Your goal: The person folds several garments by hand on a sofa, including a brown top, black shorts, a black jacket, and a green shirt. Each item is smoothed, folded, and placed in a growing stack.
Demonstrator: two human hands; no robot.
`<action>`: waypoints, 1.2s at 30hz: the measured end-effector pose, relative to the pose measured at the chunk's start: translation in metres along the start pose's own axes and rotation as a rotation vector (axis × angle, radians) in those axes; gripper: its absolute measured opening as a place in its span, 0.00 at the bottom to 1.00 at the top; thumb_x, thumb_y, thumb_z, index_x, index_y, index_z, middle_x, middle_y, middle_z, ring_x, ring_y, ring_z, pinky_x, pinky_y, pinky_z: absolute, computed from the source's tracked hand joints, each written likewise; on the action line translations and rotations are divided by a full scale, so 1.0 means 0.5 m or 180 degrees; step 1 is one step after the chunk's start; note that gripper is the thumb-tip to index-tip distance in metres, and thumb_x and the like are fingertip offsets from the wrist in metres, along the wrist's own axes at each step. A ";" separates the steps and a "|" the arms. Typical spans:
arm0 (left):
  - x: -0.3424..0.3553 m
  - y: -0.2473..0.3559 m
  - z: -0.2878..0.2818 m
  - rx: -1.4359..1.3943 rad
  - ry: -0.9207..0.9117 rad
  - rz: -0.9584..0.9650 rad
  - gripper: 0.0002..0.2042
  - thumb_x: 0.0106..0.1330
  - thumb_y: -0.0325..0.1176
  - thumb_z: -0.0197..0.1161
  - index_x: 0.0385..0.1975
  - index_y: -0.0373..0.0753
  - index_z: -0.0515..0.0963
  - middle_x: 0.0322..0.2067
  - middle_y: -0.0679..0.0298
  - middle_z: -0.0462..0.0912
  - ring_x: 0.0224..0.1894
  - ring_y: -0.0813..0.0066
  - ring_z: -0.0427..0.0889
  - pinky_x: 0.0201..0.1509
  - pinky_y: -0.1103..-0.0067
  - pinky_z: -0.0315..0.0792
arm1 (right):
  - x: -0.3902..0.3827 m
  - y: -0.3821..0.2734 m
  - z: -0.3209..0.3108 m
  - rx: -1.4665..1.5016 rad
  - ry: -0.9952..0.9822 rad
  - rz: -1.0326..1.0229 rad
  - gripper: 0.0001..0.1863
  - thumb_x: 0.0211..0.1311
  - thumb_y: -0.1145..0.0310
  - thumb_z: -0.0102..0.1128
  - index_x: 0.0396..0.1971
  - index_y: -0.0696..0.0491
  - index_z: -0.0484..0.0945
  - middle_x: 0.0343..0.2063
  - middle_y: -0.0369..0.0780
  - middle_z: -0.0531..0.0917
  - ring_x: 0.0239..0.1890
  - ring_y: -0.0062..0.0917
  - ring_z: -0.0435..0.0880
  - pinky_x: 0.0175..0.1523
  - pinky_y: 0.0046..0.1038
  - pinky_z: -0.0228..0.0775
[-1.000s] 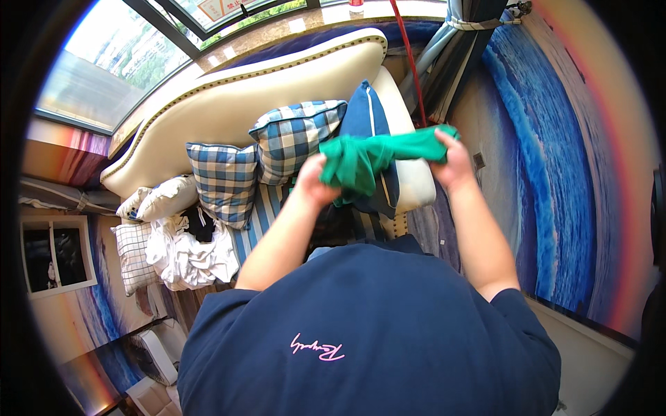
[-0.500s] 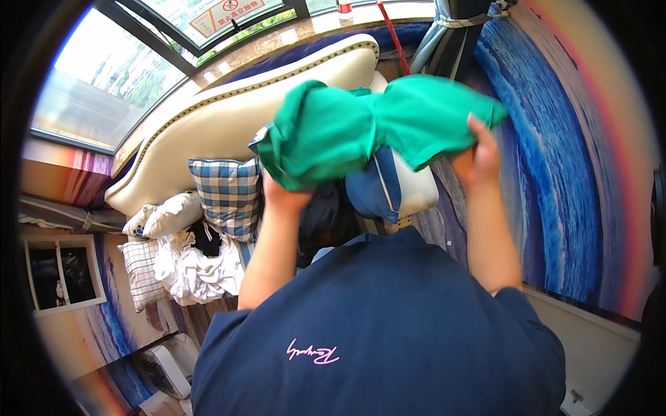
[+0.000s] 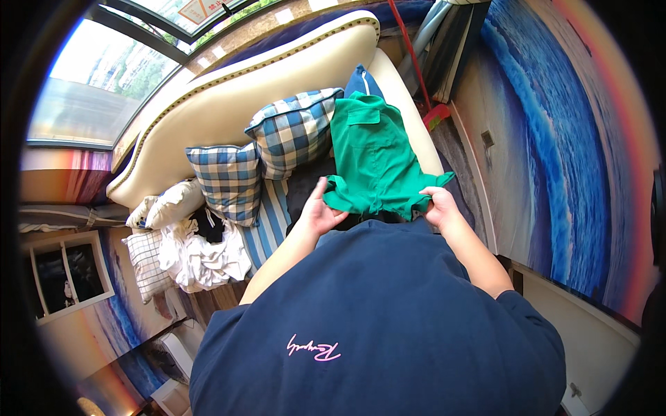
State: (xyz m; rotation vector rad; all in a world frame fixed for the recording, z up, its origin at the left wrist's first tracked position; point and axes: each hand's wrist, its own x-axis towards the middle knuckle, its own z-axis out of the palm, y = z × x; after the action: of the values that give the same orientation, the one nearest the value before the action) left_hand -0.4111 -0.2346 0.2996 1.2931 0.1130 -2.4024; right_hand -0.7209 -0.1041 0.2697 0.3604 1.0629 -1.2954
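Observation:
A green garment (image 3: 374,149) with a flapped pocket is spread over the cushions on the sofa in front of me, its gathered edge toward my body. My right hand (image 3: 441,206) pinches the near right corner of the cloth. At the near left corner, my left hand (image 3: 321,211) has its thumb and fingers apart, touching or just beside the fabric. Part of a blue cushion (image 3: 364,82) shows behind the garment. Dark cloth (image 3: 305,186) lies to the left, partly hidden.
Blue-checked cushions (image 3: 295,132) lean on the cream sofa back (image 3: 243,97). White crumpled clothing (image 3: 201,256) and pale cushions (image 3: 177,204) lie farther left. A red-handled tool (image 3: 409,52) stands behind the sofa's right end, near the wave-patterned wall (image 3: 548,152). Windows (image 3: 97,90) are at far left.
The green garment has come down from the air toward me and spread over the cushions. Both hands have lowered and drawn closer to my body; the left hand's fingers now show apart.

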 end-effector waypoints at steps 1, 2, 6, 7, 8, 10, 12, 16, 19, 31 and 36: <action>0.006 -0.009 0.013 0.0436 0.0468 0.0011 0.29 0.67 0.50 0.64 0.63 0.43 0.68 0.61 0.54 0.73 0.64 0.53 0.70 0.65 0.61 0.67 | -0.010 0.007 0.014 -0.0123 -0.0135 -0.0155 0.21 0.52 0.83 0.55 0.49 0.62 0.74 0.43 0.46 0.81 0.45 0.37 0.83 0.54 0.40 0.77; 0.056 -0.002 -0.046 0.0605 0.0347 -0.0287 0.26 0.64 0.42 0.69 0.59 0.42 0.70 0.59 0.56 0.75 0.62 0.56 0.71 0.58 0.65 0.71 | -0.029 0.015 0.044 -0.0267 -0.0311 -0.0279 0.22 0.52 0.83 0.56 0.51 0.61 0.74 0.43 0.45 0.82 0.46 0.36 0.83 0.55 0.39 0.77; 0.102 -0.024 -0.056 0.0462 0.0540 -0.0004 0.07 0.60 0.22 0.56 0.28 0.41 0.65 0.22 0.65 0.70 0.23 0.71 0.72 0.30 0.72 0.69 | -0.074 0.020 0.102 -0.0750 -0.0572 -0.0854 0.24 0.59 0.78 0.60 0.57 0.58 0.72 0.49 0.40 0.82 0.50 0.31 0.81 0.59 0.34 0.73; 0.113 -0.023 -0.057 0.0257 0.0569 -0.0066 0.08 0.57 0.19 0.53 0.25 0.41 0.63 0.17 0.67 0.65 0.18 0.72 0.68 0.27 0.72 0.67 | -0.074 0.015 0.106 -0.0880 -0.0618 -0.0977 0.24 0.60 0.77 0.60 0.58 0.58 0.72 0.50 0.40 0.81 0.50 0.30 0.81 0.60 0.33 0.72; 0.108 -0.026 -0.037 0.0275 0.0791 0.0060 0.07 0.51 0.18 0.49 0.22 0.41 0.63 0.17 0.67 0.64 0.18 0.72 0.66 0.27 0.73 0.64 | -0.078 0.004 0.110 -0.0797 -0.0697 -0.0990 0.23 0.62 0.75 0.60 0.58 0.58 0.72 0.51 0.40 0.81 0.51 0.28 0.81 0.59 0.32 0.72; 0.103 -0.024 -0.046 0.0383 0.0733 0.0002 0.06 0.47 0.24 0.51 0.16 0.44 0.63 0.17 0.66 0.66 0.20 0.69 0.67 0.32 0.72 0.64 | -0.096 -0.016 0.114 -0.0783 -0.0910 -0.1272 0.23 0.62 0.75 0.60 0.58 0.59 0.72 0.51 0.40 0.81 0.51 0.28 0.81 0.59 0.32 0.72; 0.093 -0.008 -0.060 0.0312 0.0647 -0.0202 0.05 0.45 0.27 0.52 0.14 0.46 0.64 0.18 0.65 0.70 0.22 0.68 0.69 0.36 0.72 0.63 | -0.140 -0.044 0.142 -0.0742 -0.1171 -0.1435 0.24 0.59 0.77 0.61 0.57 0.59 0.73 0.50 0.40 0.81 0.51 0.28 0.80 0.60 0.32 0.71; 0.064 -0.003 -0.025 0.0610 0.1616 -0.0115 0.23 0.61 0.45 0.60 0.53 0.41 0.72 0.59 0.56 0.70 0.65 0.58 0.65 0.65 0.58 0.61 | -0.163 -0.083 0.138 -0.1353 -0.1654 -0.1540 0.28 0.52 0.80 0.62 0.57 0.58 0.72 0.50 0.39 0.81 0.52 0.29 0.79 0.62 0.32 0.69; 0.058 -0.039 0.098 0.0622 0.1616 -0.0376 0.31 0.64 0.55 0.60 0.61 0.41 0.68 0.54 0.48 0.74 0.64 0.46 0.65 0.68 0.46 0.54 | -0.185 -0.080 0.148 -0.1119 -0.1719 -0.1480 0.30 0.51 0.81 0.62 0.58 0.57 0.71 0.49 0.39 0.81 0.52 0.29 0.79 0.61 0.32 0.69; 0.187 -0.085 -0.049 -0.0545 0.1725 0.0981 0.10 0.48 0.16 0.49 0.31 0.36 0.68 0.33 0.56 0.72 0.36 0.53 0.77 0.36 0.60 0.77 | -0.113 -0.137 0.061 -0.1946 -0.0246 -0.2551 0.20 0.52 0.83 0.54 0.48 0.60 0.77 0.42 0.37 0.84 0.43 0.21 0.81 0.52 0.25 0.73; -0.027 -0.015 0.058 0.2771 0.0640 0.4115 0.11 0.46 0.15 0.51 0.28 0.39 0.69 0.38 0.61 0.71 0.43 0.62 0.72 0.52 0.72 0.68 | -0.098 -0.122 0.104 -0.1652 -0.0635 -0.2382 0.26 0.50 0.84 0.52 0.53 0.62 0.74 0.43 0.38 0.83 0.44 0.22 0.82 0.51 0.25 0.73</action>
State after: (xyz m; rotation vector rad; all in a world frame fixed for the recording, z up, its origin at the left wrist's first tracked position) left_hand -0.4300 -0.2309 0.3260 1.2532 -1.3787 -1.1422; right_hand -0.7486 -0.1313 0.3550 -0.6041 1.3666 -1.5840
